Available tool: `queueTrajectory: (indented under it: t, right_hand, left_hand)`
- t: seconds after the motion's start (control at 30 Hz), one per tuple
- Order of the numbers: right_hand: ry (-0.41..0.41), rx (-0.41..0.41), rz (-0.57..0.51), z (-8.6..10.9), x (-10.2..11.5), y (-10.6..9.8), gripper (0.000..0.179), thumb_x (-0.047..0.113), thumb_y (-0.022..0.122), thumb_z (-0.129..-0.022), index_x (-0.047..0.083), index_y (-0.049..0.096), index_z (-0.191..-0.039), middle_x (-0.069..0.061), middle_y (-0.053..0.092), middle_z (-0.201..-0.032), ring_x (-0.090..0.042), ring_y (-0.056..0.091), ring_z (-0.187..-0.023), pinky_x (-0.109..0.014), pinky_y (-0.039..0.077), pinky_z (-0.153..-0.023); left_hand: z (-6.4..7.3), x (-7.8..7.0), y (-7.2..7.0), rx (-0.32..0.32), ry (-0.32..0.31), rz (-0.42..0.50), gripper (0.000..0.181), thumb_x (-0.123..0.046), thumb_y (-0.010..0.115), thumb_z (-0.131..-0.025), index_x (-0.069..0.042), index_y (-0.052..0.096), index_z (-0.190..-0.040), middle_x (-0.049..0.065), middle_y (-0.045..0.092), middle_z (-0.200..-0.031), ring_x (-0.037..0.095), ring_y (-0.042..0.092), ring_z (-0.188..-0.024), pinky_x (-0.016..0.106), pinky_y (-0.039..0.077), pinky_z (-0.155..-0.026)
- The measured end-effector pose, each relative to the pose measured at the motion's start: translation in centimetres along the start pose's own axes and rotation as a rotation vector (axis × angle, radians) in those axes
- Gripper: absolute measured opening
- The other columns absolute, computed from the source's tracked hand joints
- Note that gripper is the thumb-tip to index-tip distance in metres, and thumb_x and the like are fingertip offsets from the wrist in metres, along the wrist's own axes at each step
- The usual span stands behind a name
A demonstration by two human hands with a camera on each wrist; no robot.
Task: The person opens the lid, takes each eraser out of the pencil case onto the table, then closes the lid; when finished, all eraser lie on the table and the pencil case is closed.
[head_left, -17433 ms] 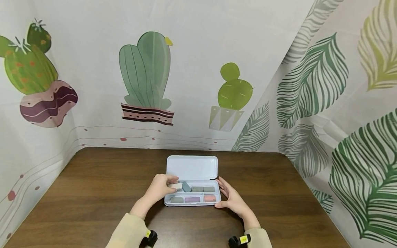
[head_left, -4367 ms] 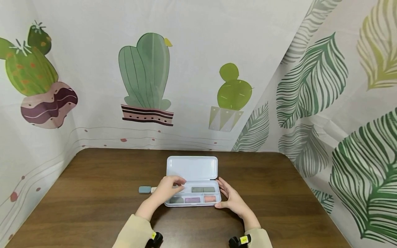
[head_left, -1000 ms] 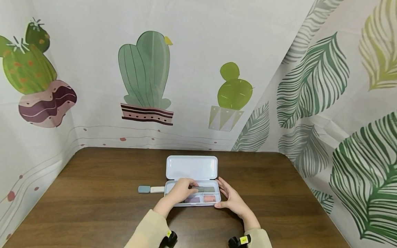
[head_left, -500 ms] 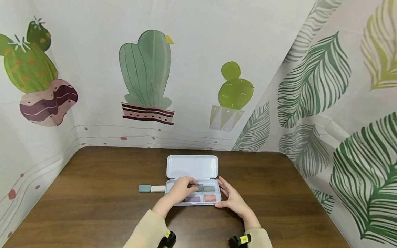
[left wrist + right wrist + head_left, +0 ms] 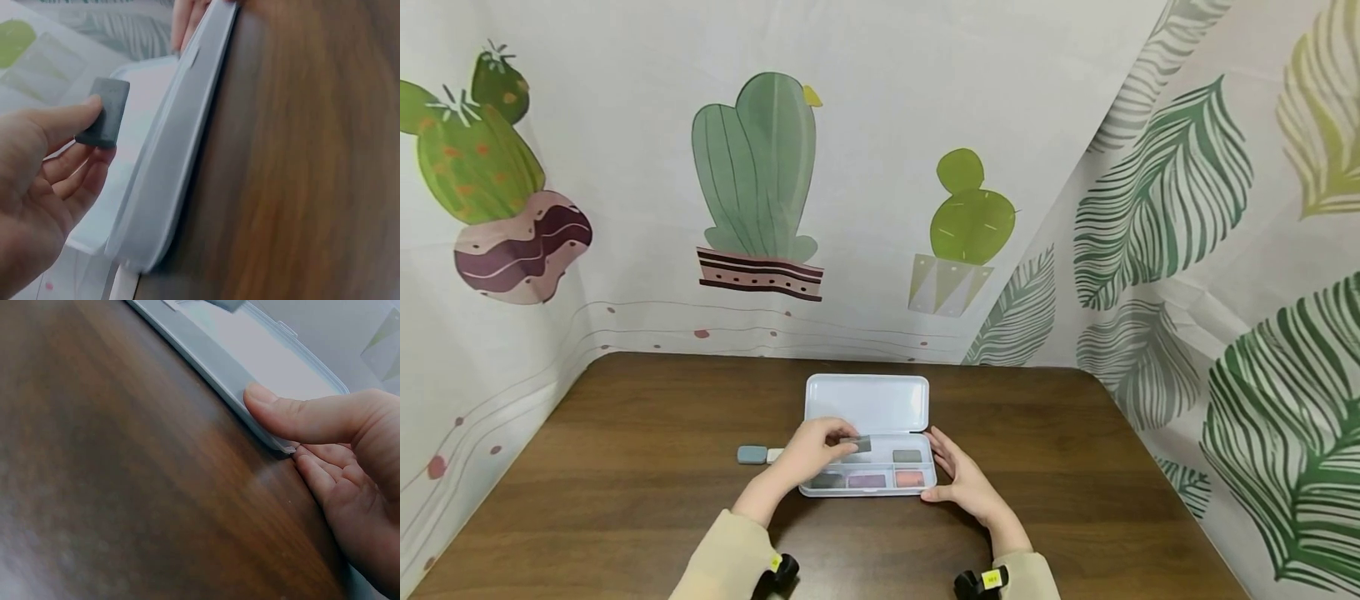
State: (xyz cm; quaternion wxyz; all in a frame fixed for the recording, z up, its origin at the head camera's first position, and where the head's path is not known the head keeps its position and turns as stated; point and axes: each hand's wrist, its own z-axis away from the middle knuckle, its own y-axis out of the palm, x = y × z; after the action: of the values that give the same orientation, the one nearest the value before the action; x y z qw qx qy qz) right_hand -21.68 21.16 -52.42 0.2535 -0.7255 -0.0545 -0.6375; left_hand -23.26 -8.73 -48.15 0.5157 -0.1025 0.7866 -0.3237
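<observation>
A pale blue-white pencil case (image 5: 865,492) stands on the table with its lid (image 5: 867,400) raised at the back. Above its rear compartment, my left hand (image 5: 808,450) pinches a dark grey eraser (image 5: 112,112) between thumb and fingers. Another grey eraser (image 5: 907,456) lies at the right of that compartment. In the front part are a dark eraser (image 5: 827,481), a purple one and, behind a divider, a pink eraser (image 5: 909,478). My right hand (image 5: 966,483) holds the case's right end, its thumb (image 5: 281,412) on the front corner and its fingers along the side.
Left of the case a blue eraser (image 5: 752,454) lies on the brown wooden table (image 5: 647,467), end to end with a white eraser (image 5: 773,456) partly hidden by the left hand. A patterned cloth (image 5: 865,167) hangs behind the table.
The blue and white erasers have gone from the case to the table on the left. Just now my left hand has lifted a grey eraser out and moved left. The right hand stays put.
</observation>
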Motion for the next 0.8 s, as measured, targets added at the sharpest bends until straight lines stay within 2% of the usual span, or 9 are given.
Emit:
queueTrajectory:
  t: [0.2,0.33,0.8]
  right_hand:
    - [-0.003,0.003,0.007,0.0,-0.1,0.0,0.105,0.001,0.082,-0.074,-0.007,0.013,-0.153,-0.029,0.025,-0.156,-0.044,0.023,-0.145,-0.005,0.029,-0.104]
    - [-0.015,0.003,0.011,-0.1,-0.1,0.1,0.105,0.003,0.082,-0.073,-0.008,0.014,-0.152,-0.029,0.026,-0.156,-0.044,0.023,-0.145,-0.005,0.029,-0.103]
    - [-0.01,-0.004,0.022,0.0,0.1,0.0,0.105,0.003,0.082,-0.073,-0.008,0.014,-0.152,-0.03,0.027,-0.155,-0.046,0.024,-0.144,-0.005,0.029,-0.103]
  left_hand:
    - [1.2,1.3,-2.7,-0.017,0.0,0.027,0.012,-0.014,0.072,-0.088,-0.006,0.072,-0.097,0.004,0.071,-0.091,0.004,0.06,-0.076,0.02,0.052,-0.069]
    - [2.0,2.3,-4.5,-0.041,-0.003,0.014,0.012,-0.012,0.073,-0.087,-0.005,0.072,-0.097,0.005,0.071,-0.091,0.005,0.061,-0.077,0.022,0.053,-0.071]
    - [5.0,5.3,-9.4,-0.043,-0.15,-0.059,0.019,-0.019,0.071,-0.089,-0.004,0.072,-0.101,0.002,0.07,-0.089,0.007,0.058,-0.077,0.023,0.049,-0.067]
